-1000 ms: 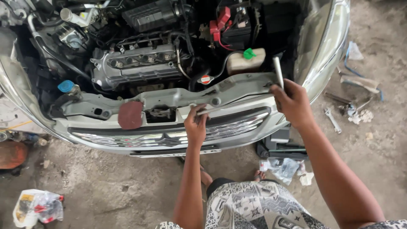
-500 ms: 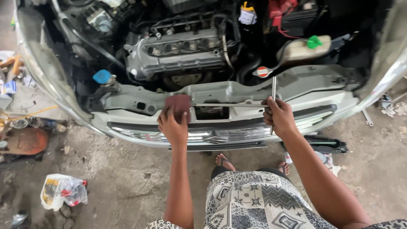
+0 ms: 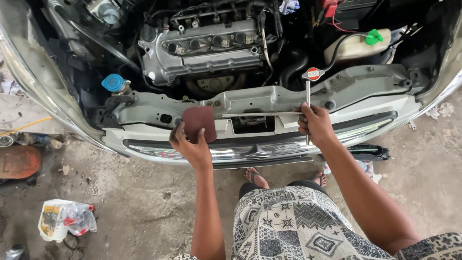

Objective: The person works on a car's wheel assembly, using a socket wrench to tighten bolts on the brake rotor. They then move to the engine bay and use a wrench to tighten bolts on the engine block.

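Two hands up at the car's front crossmember [image 3: 365, 84]. My left hand [image 3: 191, 144] grips a dark red sandpaper sheet [image 3: 199, 122], pressed flat against the panel below the blue cap [image 3: 112, 82]. My right hand [image 3: 315, 124] is clenched around an L-shaped metal rod [image 3: 269, 114], its upright leg just below the red radiator cap [image 3: 313, 73].

Left hand [image 3: 191, 144] gripping dark red sandpaper sheet [image 3: 199, 123] flat against silver front panel [image 3: 269, 98]. Right hand [image 3: 315, 124] closed around thin metal rod [image 3: 269, 114], another rod upright beside it. Engine [image 3: 207, 48] above, blue cap [image 3: 113, 82] at left.
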